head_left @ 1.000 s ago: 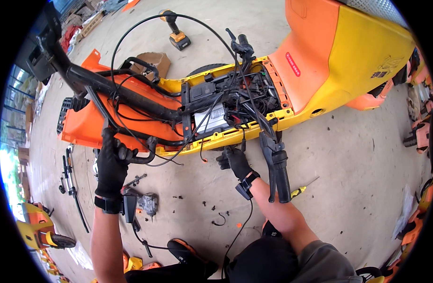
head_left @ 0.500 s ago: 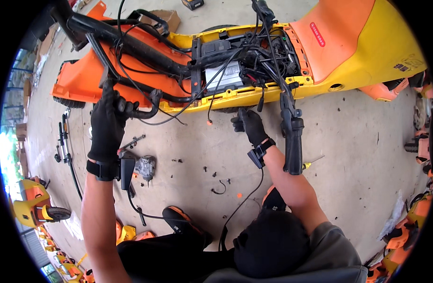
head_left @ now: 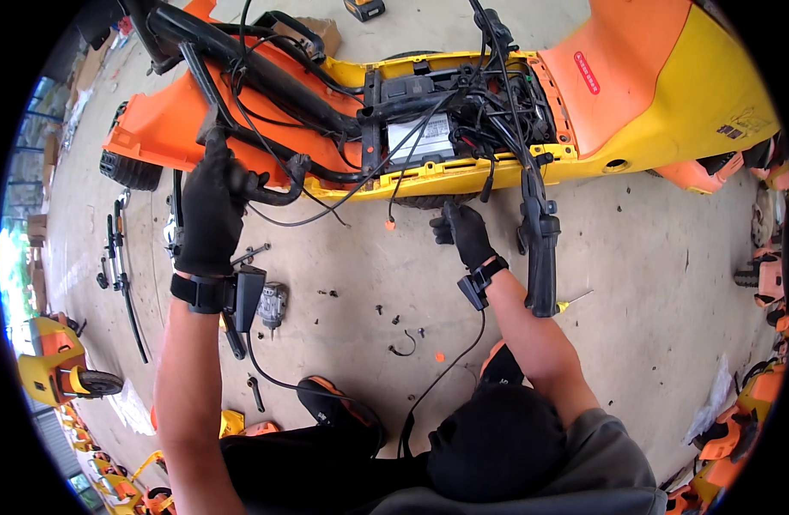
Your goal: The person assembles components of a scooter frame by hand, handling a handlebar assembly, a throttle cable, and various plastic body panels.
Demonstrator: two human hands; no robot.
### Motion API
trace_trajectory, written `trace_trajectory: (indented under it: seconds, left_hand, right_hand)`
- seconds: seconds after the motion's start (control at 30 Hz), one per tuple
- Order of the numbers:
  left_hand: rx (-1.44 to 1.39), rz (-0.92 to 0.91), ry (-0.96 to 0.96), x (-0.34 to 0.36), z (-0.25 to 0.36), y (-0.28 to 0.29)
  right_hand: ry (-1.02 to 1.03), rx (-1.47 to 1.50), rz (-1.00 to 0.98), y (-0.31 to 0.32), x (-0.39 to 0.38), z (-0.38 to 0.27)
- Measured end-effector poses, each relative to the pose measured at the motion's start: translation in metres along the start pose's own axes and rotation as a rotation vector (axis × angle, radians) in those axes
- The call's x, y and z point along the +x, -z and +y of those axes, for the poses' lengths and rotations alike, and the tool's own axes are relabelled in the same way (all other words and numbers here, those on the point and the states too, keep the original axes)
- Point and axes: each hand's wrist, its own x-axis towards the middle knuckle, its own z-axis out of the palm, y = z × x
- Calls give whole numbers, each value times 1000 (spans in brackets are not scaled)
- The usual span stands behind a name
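Observation:
My left hand (head_left: 212,215), in a black glove, is closed round the lower end of a black tubular metal frame (head_left: 287,99). This frame slants over the orange-and-yellow body of a scooter (head_left: 480,178) lying across the far side. My right hand (head_left: 467,236), also gloved, hangs just in front of the scooter's near edge. Its fingers are loosely curled, and nothing shows in them. Beyond it lies the open middle bay, with a silver box (head_left: 418,137) and tangled black cables (head_left: 489,112). A black handlebar grip (head_left: 542,266) points toward me beside my right forearm.
A power drill (head_left: 273,307), several screws (head_left: 396,319) and an orange disc (head_left: 439,357) lie on the concrete floor. A yellow-handled screwdriver (head_left: 566,305) is right of the grip. Black rods (head_left: 120,257) lie at left; more scooters (head_left: 55,365) stand around the edges.
My left hand, the frame and the scooter appear slightly further right, and the view has shifted a little. More of the scooter's left wheel shows. My right hand keeps its curled pose.

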Motion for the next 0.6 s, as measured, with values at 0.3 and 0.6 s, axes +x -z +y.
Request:
trace_trajectory:
  seconds: [0.3,0.6]
  left_hand:
    - [276,-5,-183,8,-14,33]
    - [-130,3,84,0,4,0]
  right_hand:
    - [17,-38,-20,4,1,4]
    - [-51,2,-30,-19,1,5]
